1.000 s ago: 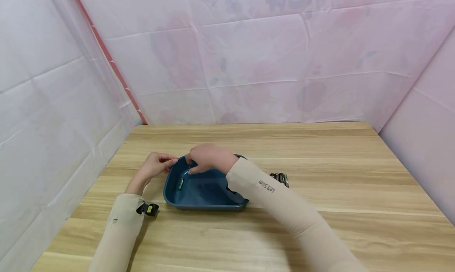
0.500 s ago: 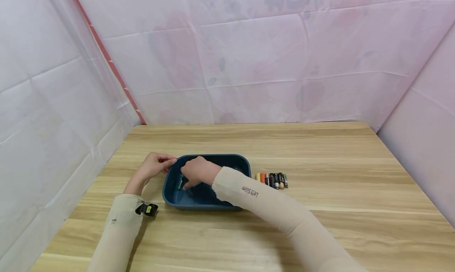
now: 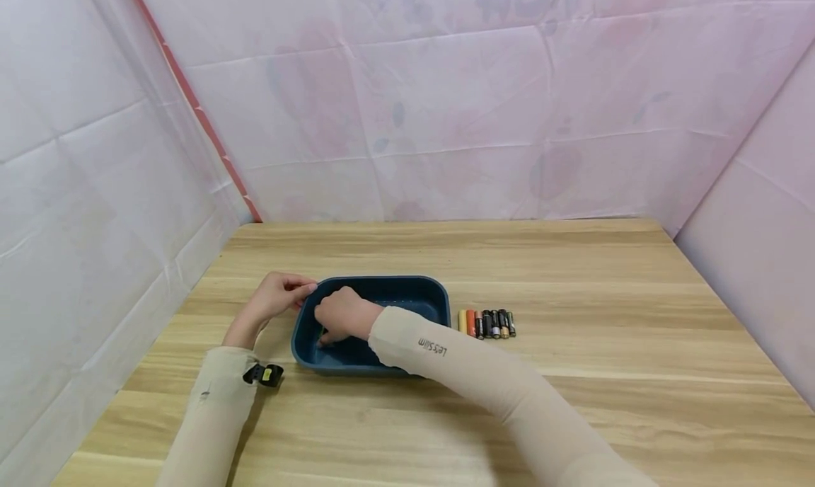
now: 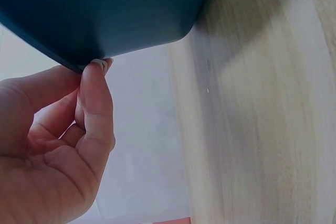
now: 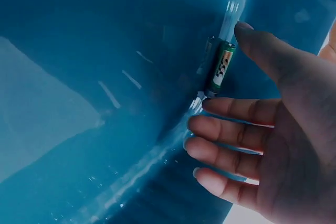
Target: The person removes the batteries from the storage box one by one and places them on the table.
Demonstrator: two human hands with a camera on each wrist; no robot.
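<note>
A dark blue tray (image 3: 417, 284) sits on the wooden table (image 3: 592, 289), left of centre. My left hand (image 3: 279, 294) pinches the rim at the tray's far left corner; in the left wrist view its thumb and fingers (image 4: 94, 103) press on the edge of the tray (image 4: 105, 14). My right hand (image 3: 339, 316) reaches down into the tray's left side. In the right wrist view a small green battery (image 5: 222, 67) lies along the tray's wall (image 5: 79, 77). The right hand (image 5: 273, 145) has straight, spread fingers, with the thumb tip at one end of the battery and the forefinger tip by the other.
A short row of several batteries (image 3: 487, 323) in orange, red and black lies on the table just right of the tray. Pale pink sheeting walls the table in at the back and on both sides. A black wrist camera (image 3: 264, 375) sits on the left forearm.
My right hand has come down from the tray's far left rim into the tray, to the green battery. The right forearm has swung left, uncovering the row of batteries. The left hand has stayed put.
</note>
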